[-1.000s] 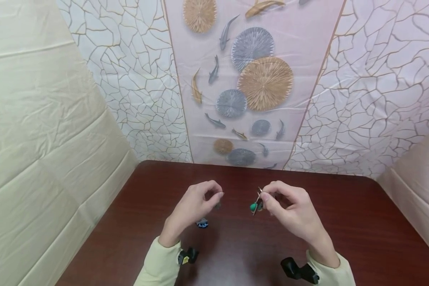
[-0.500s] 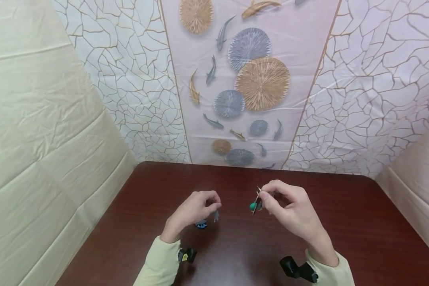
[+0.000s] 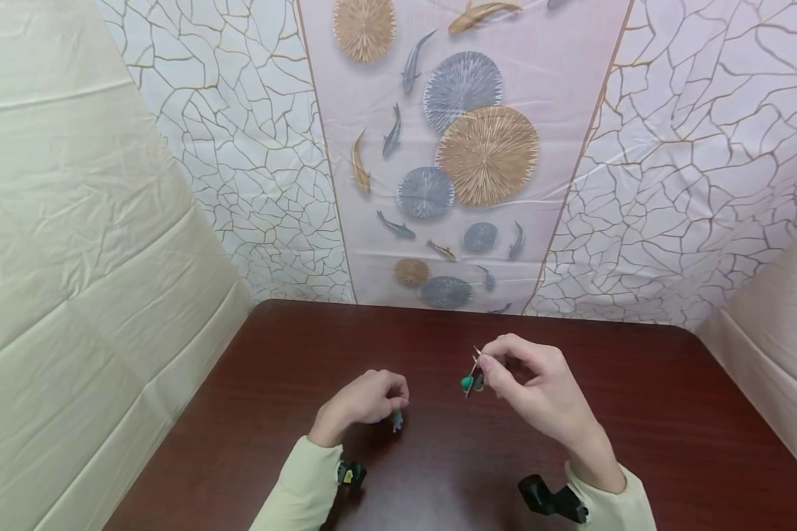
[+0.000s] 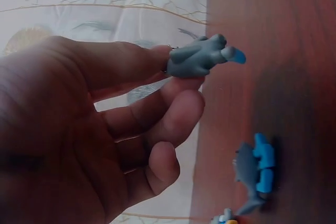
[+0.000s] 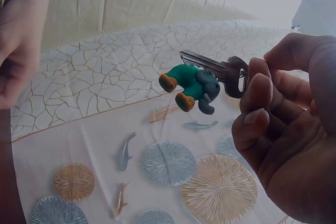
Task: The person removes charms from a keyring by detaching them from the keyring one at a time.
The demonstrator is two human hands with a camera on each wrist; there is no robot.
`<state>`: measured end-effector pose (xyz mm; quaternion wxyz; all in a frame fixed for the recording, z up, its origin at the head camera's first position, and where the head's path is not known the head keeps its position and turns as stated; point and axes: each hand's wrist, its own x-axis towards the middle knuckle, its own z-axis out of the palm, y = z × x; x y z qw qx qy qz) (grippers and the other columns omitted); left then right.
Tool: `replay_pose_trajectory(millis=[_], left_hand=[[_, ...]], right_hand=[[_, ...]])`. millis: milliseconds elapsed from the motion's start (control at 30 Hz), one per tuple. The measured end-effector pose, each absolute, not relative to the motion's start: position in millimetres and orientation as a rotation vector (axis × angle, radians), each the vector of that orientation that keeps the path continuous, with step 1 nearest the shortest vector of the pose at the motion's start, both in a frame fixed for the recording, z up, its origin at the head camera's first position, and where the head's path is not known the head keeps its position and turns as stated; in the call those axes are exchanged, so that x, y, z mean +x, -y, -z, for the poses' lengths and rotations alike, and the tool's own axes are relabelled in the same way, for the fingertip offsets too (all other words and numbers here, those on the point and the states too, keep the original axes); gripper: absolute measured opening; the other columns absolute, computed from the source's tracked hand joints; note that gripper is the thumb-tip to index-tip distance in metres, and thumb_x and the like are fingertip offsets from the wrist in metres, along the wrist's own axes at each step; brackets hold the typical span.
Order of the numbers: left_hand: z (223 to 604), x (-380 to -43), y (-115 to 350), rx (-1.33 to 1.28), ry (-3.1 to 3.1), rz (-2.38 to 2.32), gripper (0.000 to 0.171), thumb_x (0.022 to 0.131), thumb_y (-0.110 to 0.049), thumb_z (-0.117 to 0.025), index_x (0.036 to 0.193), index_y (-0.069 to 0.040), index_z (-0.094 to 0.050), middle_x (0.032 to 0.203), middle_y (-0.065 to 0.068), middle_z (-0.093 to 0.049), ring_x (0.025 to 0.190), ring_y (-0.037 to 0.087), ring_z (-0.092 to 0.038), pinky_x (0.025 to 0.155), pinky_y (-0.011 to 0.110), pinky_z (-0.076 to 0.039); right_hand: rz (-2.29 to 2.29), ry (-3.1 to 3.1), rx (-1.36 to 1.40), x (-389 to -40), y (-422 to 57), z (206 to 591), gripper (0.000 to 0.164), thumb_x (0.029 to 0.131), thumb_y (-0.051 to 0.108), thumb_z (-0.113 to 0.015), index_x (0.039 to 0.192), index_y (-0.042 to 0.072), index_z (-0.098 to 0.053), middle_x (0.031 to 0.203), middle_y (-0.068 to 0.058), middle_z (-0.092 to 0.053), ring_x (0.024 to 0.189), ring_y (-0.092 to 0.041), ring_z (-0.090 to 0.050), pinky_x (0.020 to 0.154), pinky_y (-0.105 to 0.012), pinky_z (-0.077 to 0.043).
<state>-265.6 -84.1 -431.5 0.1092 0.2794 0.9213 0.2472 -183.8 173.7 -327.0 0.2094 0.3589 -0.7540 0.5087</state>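
In the head view my left hand (image 3: 367, 398) is low over the table, left of the middle. Its thumb and fingertips pinch a small grey animal figurine (image 4: 191, 59) with a blue tip; the figurine's far end is hidden by the thumb. Below that hand, a grey shark-like figurine (image 4: 245, 166) with blue blocky parts lies on the tabletop. My right hand (image 3: 531, 376) is raised to the right, pinching a metal key (image 5: 231, 77) by its bow end. Beside the key hangs a rubbery charm (image 5: 185, 77) with green legs, orange feet and a grey head.
The dark red-brown table (image 3: 465, 472) runs back to a patterned cloth wall (image 3: 385, 287). Cream fabric (image 3: 106, 317) borders the left side. At the bottom of the left wrist view, part of another small figurine (image 4: 226, 217) shows.
My left hand has moved down toward the table with the grey figurine, now covering most of the figurine lying there. My right hand stays nearly in place, holding the key and charm.
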Motion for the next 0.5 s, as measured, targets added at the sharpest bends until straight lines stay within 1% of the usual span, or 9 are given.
replay_pose_trajectory(millis=[133, 267, 400, 500], left_hand=[[438, -266, 85, 0.788, -2.711, -0.666, 0.010, 0.095, -0.020, -0.063, 0.087, -0.020, -0.068, 0.075, -0.013, -0.060, 0.064, 0.006, -0.052, 0.066, 0.024, -0.045], [442, -266, 85, 0.747, -2.704, -0.627, 0.011, 0.096, -0.022, -0.063, 0.085, -0.023, -0.067, 0.072, -0.013, -0.059, 0.061, 0.006, -0.050, 0.061, 0.024, -0.042], [444, -265, 83, 0.716, -2.682, -0.615, 0.012, 0.096, -0.022, -0.062, 0.086, -0.021, -0.068, 0.070, -0.012, -0.059, 0.057, 0.007, -0.046, 0.056, 0.023, -0.038], [445, -265, 84, 0.681, -2.671, -0.625, 0.013, 0.097, -0.020, -0.061, 0.086, -0.020, -0.068, 0.069, -0.010, -0.059, 0.055, 0.008, -0.044, 0.054, 0.023, -0.036]], right_hand=[[-1.413, 2.101, 0.998, -184, -172, 327, 0.023, 0.086, -0.014, -0.061, 0.089, 0.009, -0.064, 0.064, 0.005, -0.052, 0.051, -0.002, -0.049, 0.043, -0.017, -0.042], [-1.413, 2.101, 1.002, -184, -171, 328, 0.022, 0.086, -0.013, -0.062, 0.089, 0.008, -0.064, 0.066, 0.005, -0.054, 0.051, -0.003, -0.050, 0.043, -0.017, -0.041], [-1.401, 2.108, 0.990, -184, -170, 328, 0.021, 0.086, -0.012, -0.062, 0.089, 0.008, -0.065, 0.066, 0.006, -0.055, 0.051, -0.002, -0.050, 0.042, -0.016, -0.040], [-1.394, 2.112, 0.982, -185, -168, 328, 0.021, 0.086, -0.012, -0.062, 0.088, 0.008, -0.065, 0.068, 0.006, -0.057, 0.052, -0.001, -0.050, 0.043, -0.016, -0.040]])
